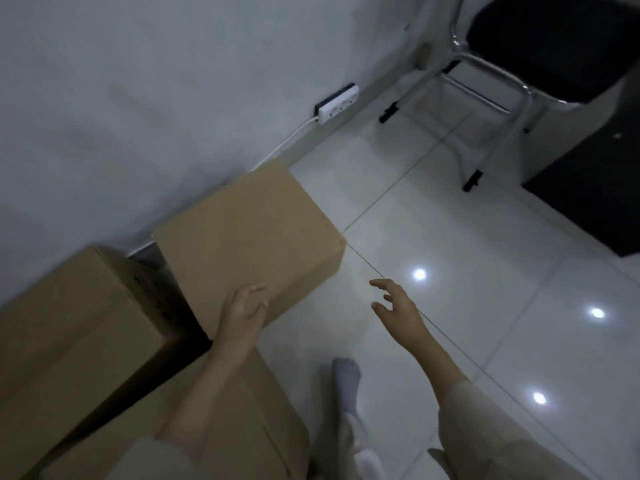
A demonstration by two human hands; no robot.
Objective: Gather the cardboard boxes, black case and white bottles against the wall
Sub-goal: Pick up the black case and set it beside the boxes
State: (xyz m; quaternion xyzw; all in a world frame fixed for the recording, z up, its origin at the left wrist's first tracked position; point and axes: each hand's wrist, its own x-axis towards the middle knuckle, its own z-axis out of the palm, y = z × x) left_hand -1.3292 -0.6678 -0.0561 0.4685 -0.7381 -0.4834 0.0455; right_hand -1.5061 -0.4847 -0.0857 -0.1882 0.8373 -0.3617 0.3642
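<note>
A plain cardboard box (249, 230) stands on the floor with its far corner near the grey wall (138, 98). My left hand (244, 311) rests against its near edge, fingers loosely together, not clearly gripping. A larger cardboard box (79, 327) lies to the left by the wall. A third cardboard box (242, 420) sits under my left forearm at the bottom. My right hand (398, 306) hovers above the tiles to the right of the first box, fingers spread and holding nothing. No black case or white bottles are in view.
A white power strip (337, 103) with its cable lies at the wall's base. A metal-framed chair (491, 98) with a black seat stands at the top right, beside a dark cabinet (595, 188). My socked foot (346, 379) is on the glossy white tiles (485, 271).
</note>
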